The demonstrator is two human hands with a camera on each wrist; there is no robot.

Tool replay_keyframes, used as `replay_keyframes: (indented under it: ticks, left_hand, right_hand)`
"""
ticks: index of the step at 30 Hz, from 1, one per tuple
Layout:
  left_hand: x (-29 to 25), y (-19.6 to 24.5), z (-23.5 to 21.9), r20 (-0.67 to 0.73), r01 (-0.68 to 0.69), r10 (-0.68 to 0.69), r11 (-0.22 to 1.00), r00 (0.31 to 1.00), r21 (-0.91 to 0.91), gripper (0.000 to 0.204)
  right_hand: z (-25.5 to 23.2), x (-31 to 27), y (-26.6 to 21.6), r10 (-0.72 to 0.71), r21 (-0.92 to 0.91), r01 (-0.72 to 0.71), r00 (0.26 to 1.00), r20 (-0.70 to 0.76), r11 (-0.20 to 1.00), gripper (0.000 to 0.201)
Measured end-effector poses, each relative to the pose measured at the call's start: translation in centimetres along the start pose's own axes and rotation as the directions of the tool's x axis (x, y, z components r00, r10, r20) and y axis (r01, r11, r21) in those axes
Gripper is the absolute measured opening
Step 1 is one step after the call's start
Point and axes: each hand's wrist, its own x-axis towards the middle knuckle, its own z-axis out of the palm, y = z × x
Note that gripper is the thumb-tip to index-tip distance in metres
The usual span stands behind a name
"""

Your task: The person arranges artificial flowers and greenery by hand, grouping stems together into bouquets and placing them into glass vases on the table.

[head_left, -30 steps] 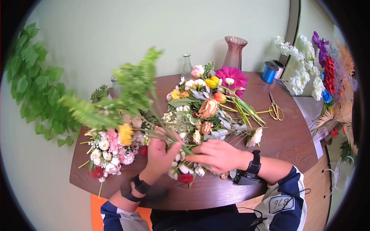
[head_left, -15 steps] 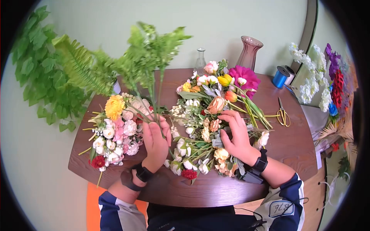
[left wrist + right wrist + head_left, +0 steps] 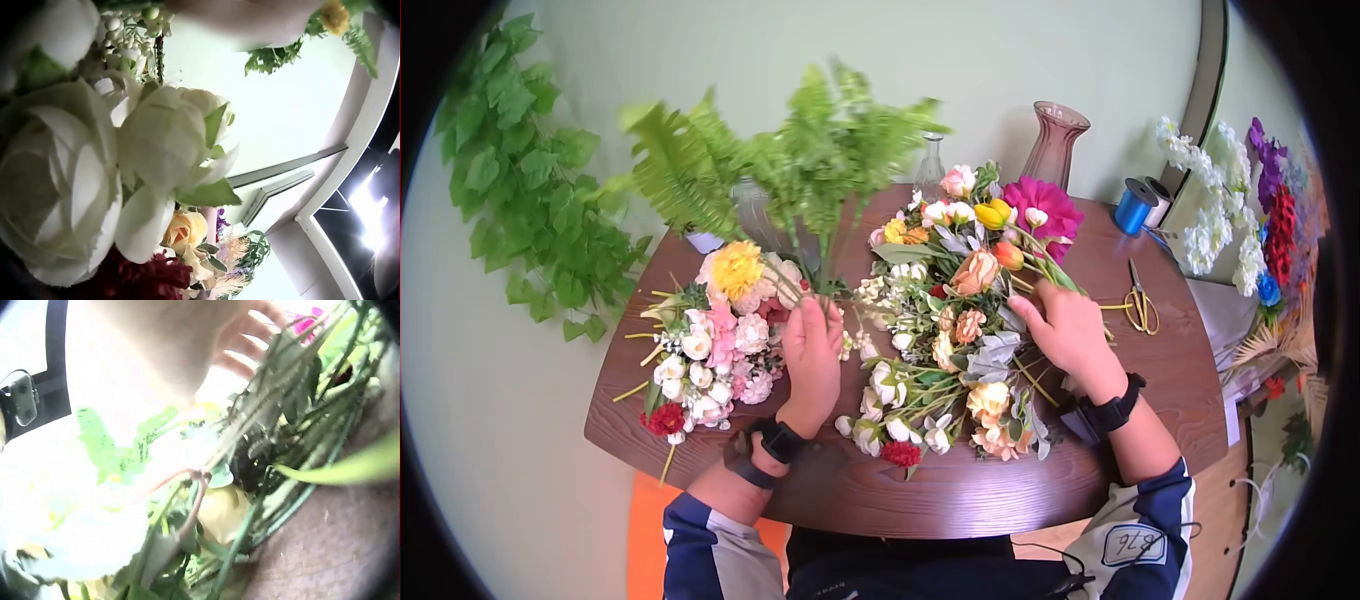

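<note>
Green ferns (image 3: 800, 150): rising in a leafy spray from the left hand (image 3: 812, 362), blurring at their tips, their stems crossing above the table's left half.
Left hand: closing its thumb and fingertips round the fern stems, pinching them near their lower part.
Right hand (image 3: 1075, 338): hovering or resting over the flower stems on the right, its fingers spreading apart with the thumb lying away from them; whether it is touching a stem, the pictures are not showing.
Right-hand pile: spreading over the table (image 3: 840, 500), with a magenta flower (image 3: 1045, 215), a yellow tulip (image 3: 992, 213) and an orange tulip (image 3: 1008, 255) lying towards the back, a peach rose (image 3: 977, 272) sitting nearer the middle, and a red carnation (image 3: 900, 455) lying by the front edge.
White flowers (image 3: 56, 181): filling much of the left wrist view, close to the camera.
Left-hand bunch: lying beside the left hand, a yellow bloom (image 3: 737, 268) topping pink blossoms (image 3: 722, 335), with its stems pointing outward.
Glassware: a pink vase (image 3: 1057, 145) and a clear bottle (image 3: 930, 165) are standing along the back.
Scissors (image 3: 1138, 303): lying on the right, nearer the front than the blue ribbon spool (image 3: 1133, 208).
</note>
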Motion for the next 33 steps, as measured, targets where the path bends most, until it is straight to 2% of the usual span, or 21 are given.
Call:
replay_keyframes:
  ticks: [2, 3, 5, 6, 7, 8, 9, 10, 11, 13, 14, 15, 17, 19, 21, 23, 26, 30, 33]
  left_hand:
    - [0.0, -0.2, -0.1, 0.09, 0.024, -0.024, 1.0, 0.996, 0.002, 0.029]
    - [-0.1, -0.3, -0.1, 0.085, 0.023, -0.024, 1.0, 0.996, 0.003, 0.029]
    - [-0.1, -0.3, -0.1, 0.106, 0.016, -0.019, 1.0, 0.994, 0.025, 0.028]
    - [-0.1, -0.4, -0.2, 0.103, 0.016, -0.019, 1.0, 0.994, 0.025, 0.028]
    - [0.0, -0.6, -0.3, 0.123, 0.006, -0.009, 1.0, 0.992, 0.023, 0.026]
    - [0.0, -0.7, -0.2, 0.144, -0.004, 0.001, 1.0, 0.99, 0.02, 0.024]
    - [0.1, -0.7, -0.1, 0.147, -0.003, 0.0, 1.0, 0.989, 0.021, 0.024]
    - [0.0, -0.6, 0.0, 0.164, 0.035, -0.042, 0.998, 0.986, 0.048, 0.024]
    - [0.1, -0.6, 0.0, 0.18, 0.071, -0.083, 0.995, 0.98, 0.076, 0.025]
    - [0.1, -0.8, -0.1, 0.198, 0.07, -0.087, 0.993, 0.976, 0.09, 0.024]
    - [0.1, -0.9, -0.1, 0.21, 0.068, -0.089, 0.992, 0.974, 0.102, 0.023]
    - [0.1, -0.9, -0.1, 0.211, 0.067, -0.086, 0.993, 0.974, 0.1, 0.023]
    - [0.1, -0.7, 0.1, 0.204, 0.047, -0.072, 0.991, 0.976, 0.125, 0.023]
    - [0.0, -0.4, 0.2, 0.185, 0.045, -0.062, 0.995, 0.981, 0.094, 0.023]
    - [-0.1, -0.4, 0.1, 0.17, 0.049, -0.06, 0.996, 0.984, 0.068, 0.024]
    - [-0.1, -0.7, -0.2, 0.212, 0.023, -0.017, 0.999, 0.977, -0.026, 0.016]
    - [-0.2, -0.8, 0.0, 0.211, -0.004, 0.009, 1.0, 0.977, -0.022, 0.017]
    - [-0.1, -0.5, 0.2, 0.201, -0.038, 0.027, 0.998, 0.979, 0.054, 0.026]
    - [-0.3, -0.7, 0.0, 0.206, -0.029, 0.039, 0.998, 0.978, -0.047, 0.016]
  right_hand:
    - [0.7, -0.3, 0.7, 0.021, -0.084, -0.005, 0.981, 0.191, 0.996, 0.045]
    - [0.8, -0.2, 0.6, 0.017, -0.082, -0.002, 0.981, 0.193, 0.997, 0.045]
    - [1.1, -0.1, 0.2, 0.0, -0.053, 0.004, 0.996, 0.086, 0.999, 0.046]
    - [0.6, 0.0, -0.3, -0.032, -0.001, 0.032, 0.999, -0.04, 0.999, 0.041]
    - [0.3, 0.0, -0.4, -0.033, -0.001, 0.033, 0.999, -0.038, 0.999, 0.041]
    - [0.0, 0.1, -0.3, -0.009, 0.147, 0.034, 0.986, -0.164, 0.989, 0.036]
    - [-0.2, 0.2, -0.1, 0.035, 0.292, 0.051, 0.958, -0.284, 0.955, 0.031]
    - [-0.3, 0.4, 0.3, 0.114, 0.513, 0.061, 0.946, -0.302, 0.856, 0.023]
    - [-1.1, 0.2, 0.0, 0.179, 0.707, 0.063, 0.948, -0.263, 0.704, 0.021]
    - [-1.1, 0.4, 1.1, 0.253, 0.813, 0.161, 0.901, -0.352, 0.559, 0.019]
    - [-1.2, 0.3, 2.3, 0.306, 0.836, 0.122, 0.894, -0.326, 0.536, 0.021]
    - [-1.0, 0.9, 2.7, 0.356, 0.823, 0.168, 0.842, -0.406, 0.542, 0.027]
    - [-1.7, 1.1, 2.8, 0.467, 0.881, 0.16, 0.798, -0.381, 0.445, 0.032]
    - [-2.5, 0.8, 4.2, 0.46, 0.89, 0.142, 0.814, -0.354, 0.433, 0.034]
    - [-3.2, 0.8, 4.6, 0.372, 0.923, 0.197, 0.872, -0.32, 0.332, 0.032]
    - [-3.9, 0.7, 5.0, 0.28, 0.948, 0.232, 0.915, -0.289, 0.22, 0.029]
    - [-5.2, 0.6, 5.4, 0.13, 0.965, 0.257, 0.957, -0.261, 0.045, 0.026]
    - [-6.6, 0.9, 5.4, -0.087, 0.951, 0.24, 0.962, -0.261, -0.194, 0.023]
    - [-7.0, 1.1, 5.4, -0.249, 0.916, 0.18, 0.927, -0.28, -0.359, 0.021]
